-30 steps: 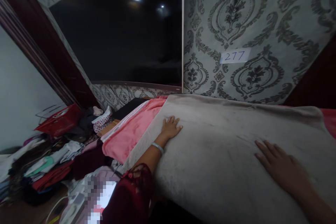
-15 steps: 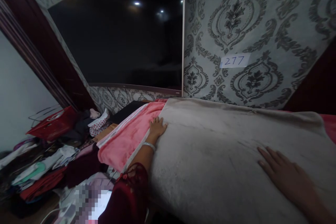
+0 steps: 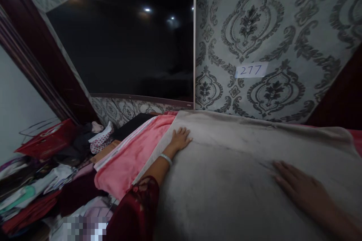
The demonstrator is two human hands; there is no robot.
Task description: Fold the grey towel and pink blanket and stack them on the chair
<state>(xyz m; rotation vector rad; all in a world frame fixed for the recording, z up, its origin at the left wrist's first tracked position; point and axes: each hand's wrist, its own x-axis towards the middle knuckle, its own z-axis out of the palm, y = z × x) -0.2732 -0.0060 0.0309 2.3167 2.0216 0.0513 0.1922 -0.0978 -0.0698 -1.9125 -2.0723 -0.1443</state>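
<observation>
A large grey cloth (image 3: pixel 215 180), soft like a blanket, is spread out in front of me with faint creases across it. Beneath its left edge shows a pink fleecy cloth (image 3: pixel 135 147) with a white striped border; more pink peeks out at the far right. My left hand (image 3: pixel 180 139), a bracelet on its wrist, lies flat on the grey cloth near its left edge, fingers spread. Flat on the cloth's right half rests my right hand (image 3: pixel 299 184), fingers stretched out and slightly apart. Neither hand grips anything.
Piled clothes (image 3: pixel 31 196) cover the left side, with a red bag (image 3: pixel 48 139) behind them. A black flat object (image 3: pixel 132 126) lies beyond the pink cloth. A large dark television (image 3: pixel 127 45) and a paper marked 277 (image 3: pixel 251 70) are on the patterned wall.
My left hand has slid inward to the right over the grey cloth. My right hand has shifted slightly left. The view has tilted up a little.
</observation>
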